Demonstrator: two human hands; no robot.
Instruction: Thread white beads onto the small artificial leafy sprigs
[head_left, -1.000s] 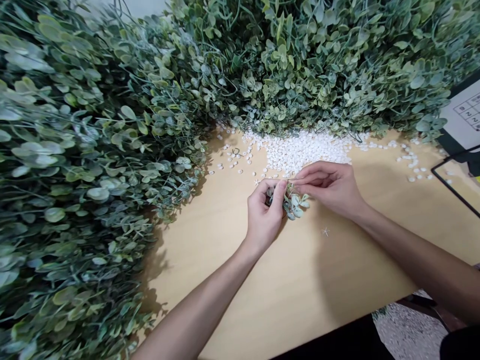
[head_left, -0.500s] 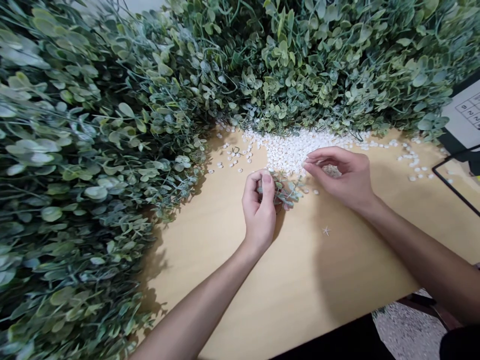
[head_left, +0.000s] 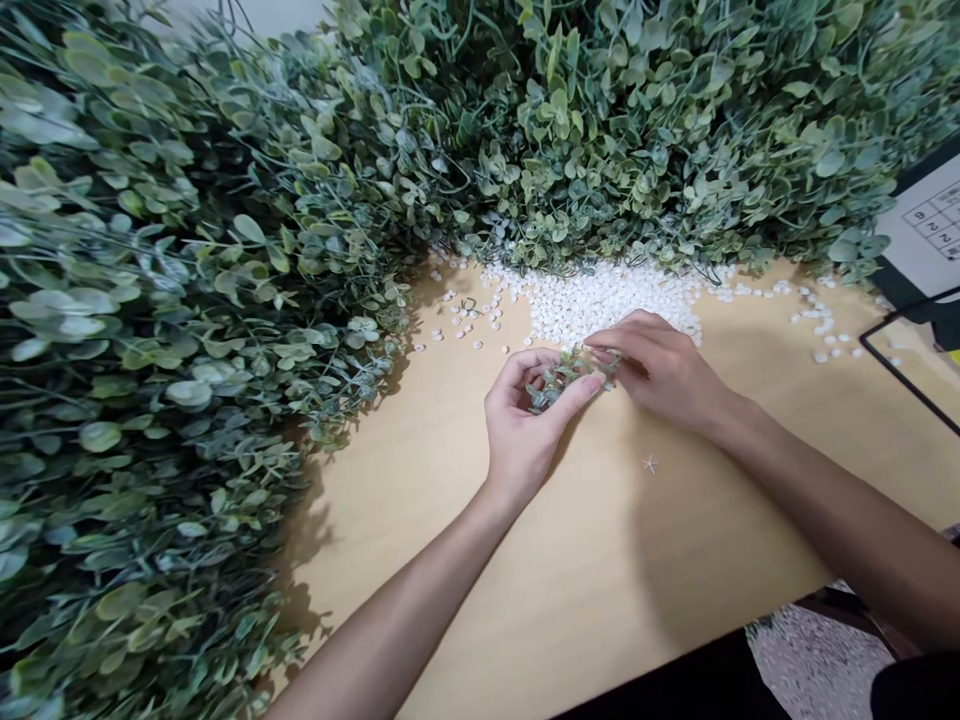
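My left hand (head_left: pixel 529 415) is closed around a small sprig of artificial greenery (head_left: pixel 553 378), its thumb stretched along the near side. At the sprig's right end, the bent fingers of my right hand (head_left: pixel 660 365) are pinched together among the leaves. Whatever lies between those fingertips is hidden. Just beyond both hands spreads a pile of small white round pieces (head_left: pixel 577 300) on the light wooden table (head_left: pixel 480 590). A tiny white star-shaped piece (head_left: pixel 650 464) lies on the tabletop below my right hand.
Thick bunches of artificial greenery (head_left: pixel 187 300) line the left and far sides of the table. Loose white pieces (head_left: pixel 823 325) are scattered at the right. A dark-edged panel with a printed grid (head_left: pixel 934 220) and a thin black frame (head_left: pixel 907 375) stand at the right edge.
My right hand has moved left and slightly down from the white pile to the sprig. My left thumb has swung to the right along the sprig.
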